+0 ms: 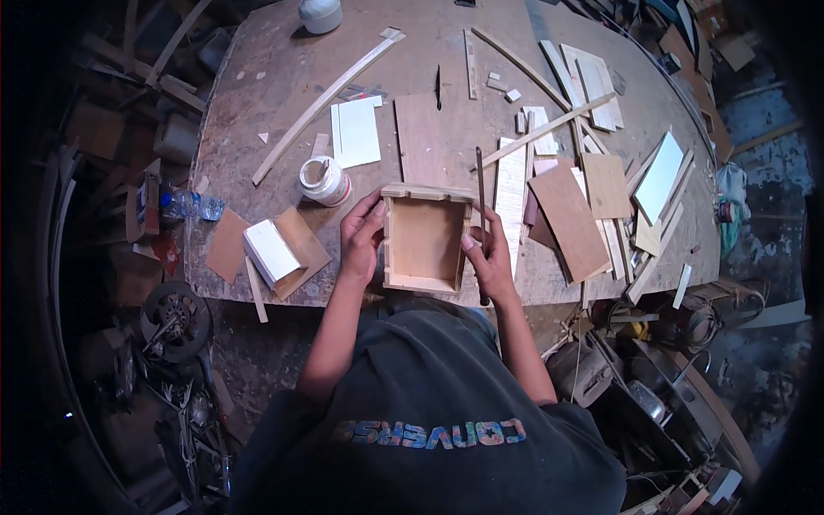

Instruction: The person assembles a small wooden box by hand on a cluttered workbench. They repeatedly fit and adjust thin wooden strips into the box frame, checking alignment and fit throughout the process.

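Note:
A small open wooden box (425,245) with pale walls and notched edges is held between my two hands at the bench's near edge. Its open side faces up, showing the bare inner bottom. My left hand (364,233) closes round the left wall, thumb at the upper left corner. On the opposite wall my right hand (490,257) grips with the thumb over the rim. A long thin dark strip-like tool (480,176) stands along that side, tucked in my right fingers; its exact kind is unclear. Left of the box is a white tub (336,190) with a smeared top.
Wood strips and panels, including a brown board (568,219), cover the right of the workbench (283,77). At left lie a white-topped block (273,251) and a plastic bottle (193,206). A white container (320,15) stands at the far edge. Clutter and a wheel (176,322) fill the floor.

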Tool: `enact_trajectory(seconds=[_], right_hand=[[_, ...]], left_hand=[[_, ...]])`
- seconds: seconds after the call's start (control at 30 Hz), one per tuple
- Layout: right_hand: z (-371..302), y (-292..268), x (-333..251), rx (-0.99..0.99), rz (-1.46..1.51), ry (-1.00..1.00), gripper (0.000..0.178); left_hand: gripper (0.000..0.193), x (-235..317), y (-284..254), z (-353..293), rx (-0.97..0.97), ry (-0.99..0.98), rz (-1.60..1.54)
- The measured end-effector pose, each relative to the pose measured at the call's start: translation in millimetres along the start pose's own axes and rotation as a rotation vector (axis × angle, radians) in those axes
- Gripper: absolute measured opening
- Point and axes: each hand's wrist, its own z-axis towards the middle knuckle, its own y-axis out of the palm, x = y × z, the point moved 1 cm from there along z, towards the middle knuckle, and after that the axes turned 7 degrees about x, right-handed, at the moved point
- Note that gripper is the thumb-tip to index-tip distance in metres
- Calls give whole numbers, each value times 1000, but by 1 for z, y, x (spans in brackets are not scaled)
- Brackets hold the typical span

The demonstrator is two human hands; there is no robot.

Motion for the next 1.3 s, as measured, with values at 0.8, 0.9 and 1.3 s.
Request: enact_trajectory(seconds=[0.8, 0.9, 1.3], right_hand=[[7, 6, 38, 88, 463, 176, 64], [7, 9, 32, 131, 427, 94, 67], [16, 9, 48, 276, 244, -136, 72]], left_hand=[[61, -1, 11, -3, -220, 181, 118], [63, 5, 23, -9, -138, 163, -5], [74, -25, 3, 7, -195, -90, 80]])
